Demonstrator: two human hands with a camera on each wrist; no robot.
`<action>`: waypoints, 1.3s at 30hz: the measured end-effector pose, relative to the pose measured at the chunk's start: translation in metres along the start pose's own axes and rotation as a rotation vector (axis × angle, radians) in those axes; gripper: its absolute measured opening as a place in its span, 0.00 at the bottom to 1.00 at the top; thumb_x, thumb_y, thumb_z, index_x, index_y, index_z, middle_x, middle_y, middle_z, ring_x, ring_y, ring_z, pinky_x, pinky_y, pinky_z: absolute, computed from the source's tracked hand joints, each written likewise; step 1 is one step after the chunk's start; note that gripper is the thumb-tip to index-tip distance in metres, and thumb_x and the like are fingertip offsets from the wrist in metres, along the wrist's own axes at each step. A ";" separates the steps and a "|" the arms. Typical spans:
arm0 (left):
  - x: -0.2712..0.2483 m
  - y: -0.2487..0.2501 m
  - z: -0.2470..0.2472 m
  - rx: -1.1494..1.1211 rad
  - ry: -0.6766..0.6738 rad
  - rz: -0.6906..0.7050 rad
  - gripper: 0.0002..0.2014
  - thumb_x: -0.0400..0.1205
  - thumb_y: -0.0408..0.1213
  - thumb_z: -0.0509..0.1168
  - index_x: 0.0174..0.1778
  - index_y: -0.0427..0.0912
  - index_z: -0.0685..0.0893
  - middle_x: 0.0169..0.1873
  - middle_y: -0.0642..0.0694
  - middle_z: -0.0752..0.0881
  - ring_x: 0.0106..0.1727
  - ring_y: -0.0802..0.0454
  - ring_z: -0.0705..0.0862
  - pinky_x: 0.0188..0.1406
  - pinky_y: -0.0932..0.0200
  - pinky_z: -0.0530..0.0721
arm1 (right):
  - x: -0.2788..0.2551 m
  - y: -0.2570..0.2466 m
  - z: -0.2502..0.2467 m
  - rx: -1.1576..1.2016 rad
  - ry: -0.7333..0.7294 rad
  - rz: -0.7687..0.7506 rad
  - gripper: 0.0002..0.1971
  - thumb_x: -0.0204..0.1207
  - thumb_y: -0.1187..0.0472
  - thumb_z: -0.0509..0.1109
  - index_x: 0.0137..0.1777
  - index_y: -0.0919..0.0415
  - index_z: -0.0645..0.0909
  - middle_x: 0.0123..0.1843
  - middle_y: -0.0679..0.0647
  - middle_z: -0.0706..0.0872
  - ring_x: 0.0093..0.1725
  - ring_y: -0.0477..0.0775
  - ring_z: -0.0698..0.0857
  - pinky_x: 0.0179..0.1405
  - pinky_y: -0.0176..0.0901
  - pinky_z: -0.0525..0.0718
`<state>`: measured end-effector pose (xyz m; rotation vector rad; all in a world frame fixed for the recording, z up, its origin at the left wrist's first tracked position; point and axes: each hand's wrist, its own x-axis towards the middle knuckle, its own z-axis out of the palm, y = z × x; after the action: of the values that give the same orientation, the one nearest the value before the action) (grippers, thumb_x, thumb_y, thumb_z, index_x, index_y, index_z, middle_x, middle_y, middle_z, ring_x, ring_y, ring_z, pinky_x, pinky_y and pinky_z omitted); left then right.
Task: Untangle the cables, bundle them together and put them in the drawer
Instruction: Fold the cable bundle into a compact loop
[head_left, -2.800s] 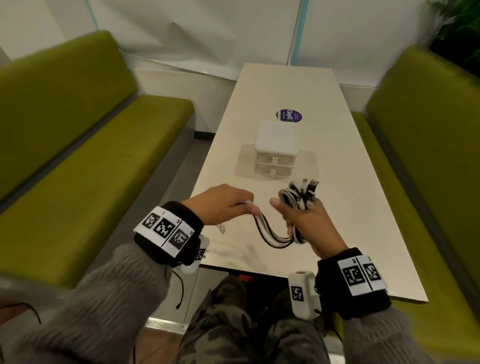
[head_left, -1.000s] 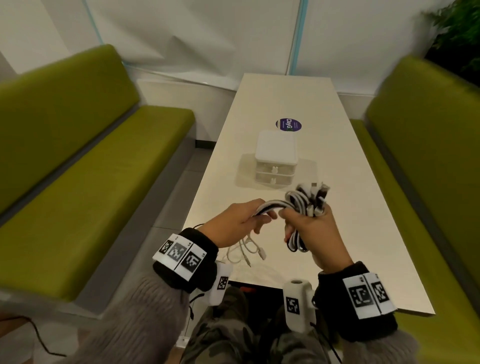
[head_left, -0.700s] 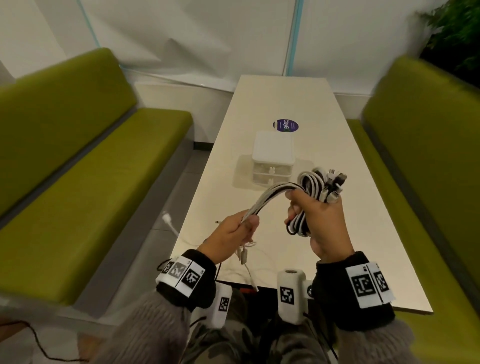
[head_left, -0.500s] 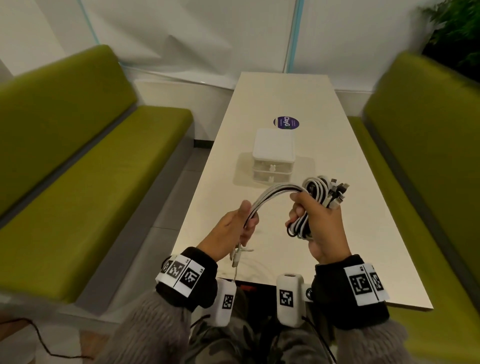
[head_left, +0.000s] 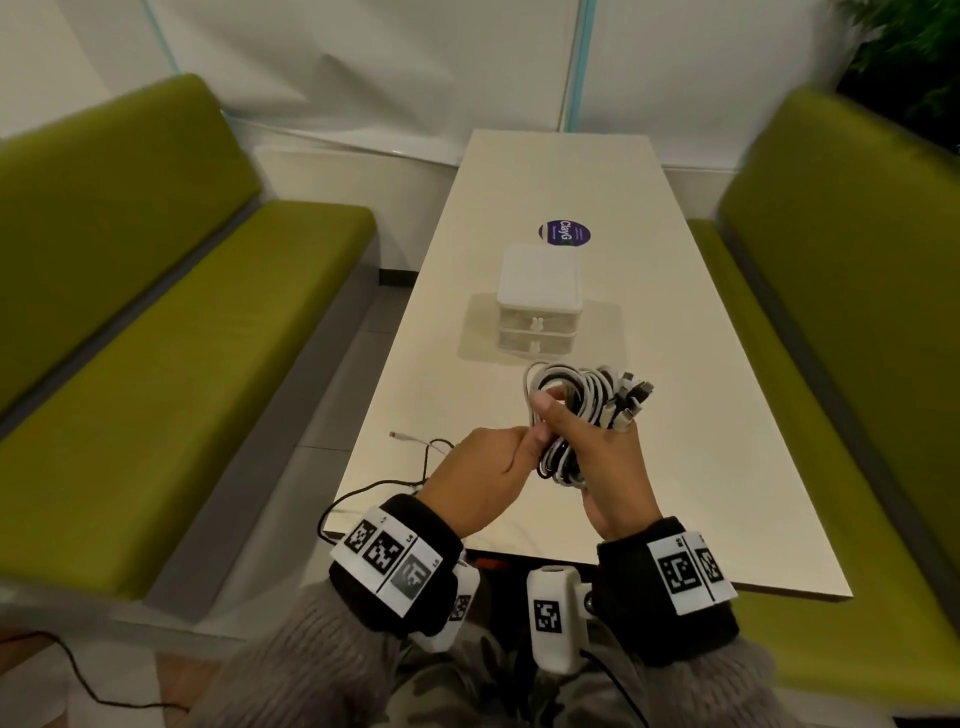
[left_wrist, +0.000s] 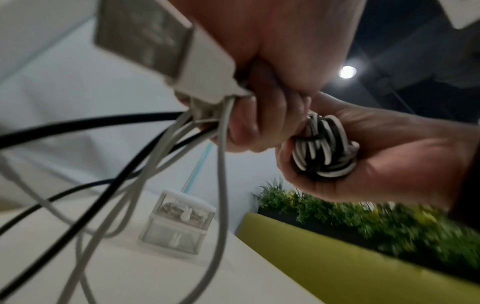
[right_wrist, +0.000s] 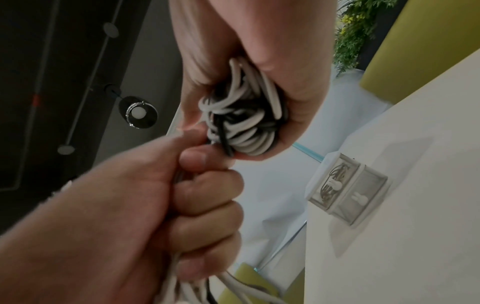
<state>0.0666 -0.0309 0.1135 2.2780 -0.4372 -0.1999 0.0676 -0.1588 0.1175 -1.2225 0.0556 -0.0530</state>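
My right hand grips a coiled bundle of white and black cables, plug ends sticking out to the right. The same cable bundle fills the right palm in both wrist views. My left hand is fisted round the loose cable tails just left of the bundle, with a white USB plug sticking out of it. The tails trail over the table's near left edge. The small white two-drawer box stands beyond the hands with both drawers closed; cables show inside its upper drawer.
The long white table carries a round purple sticker behind the drawer box. Green benches flank it on both sides. A plant stands at the far right. A black cord lies on the floor at left.
My left hand has come in against the right hand, so the arched cable span between them has closed into another loop. The tails now drape over the table's left edge.
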 end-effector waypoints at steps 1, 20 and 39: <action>0.000 0.003 -0.001 0.147 -0.036 0.004 0.26 0.87 0.51 0.43 0.38 0.38 0.79 0.26 0.42 0.77 0.30 0.49 0.78 0.35 0.51 0.77 | 0.000 0.001 0.000 -0.023 -0.003 0.000 0.13 0.58 0.58 0.81 0.42 0.58 0.84 0.36 0.51 0.86 0.40 0.47 0.86 0.43 0.39 0.84; 0.006 0.014 -0.017 0.790 -0.219 0.171 0.18 0.88 0.46 0.42 0.40 0.41 0.69 0.23 0.50 0.65 0.27 0.47 0.69 0.34 0.54 0.68 | 0.005 0.004 -0.003 -0.229 -0.010 0.187 0.07 0.67 0.74 0.76 0.44 0.65 0.87 0.39 0.59 0.88 0.42 0.53 0.87 0.43 0.45 0.85; 0.010 -0.008 -0.007 0.020 -0.174 0.152 0.13 0.87 0.46 0.53 0.60 0.47 0.78 0.34 0.60 0.79 0.37 0.54 0.80 0.39 0.65 0.72 | 0.009 0.003 -0.002 0.046 0.172 0.153 0.07 0.70 0.74 0.73 0.36 0.65 0.80 0.32 0.61 0.81 0.32 0.57 0.82 0.27 0.45 0.79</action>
<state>0.0794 -0.0245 0.1120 2.2440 -0.7027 -0.3189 0.0767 -0.1606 0.1135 -1.1626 0.2963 -0.0262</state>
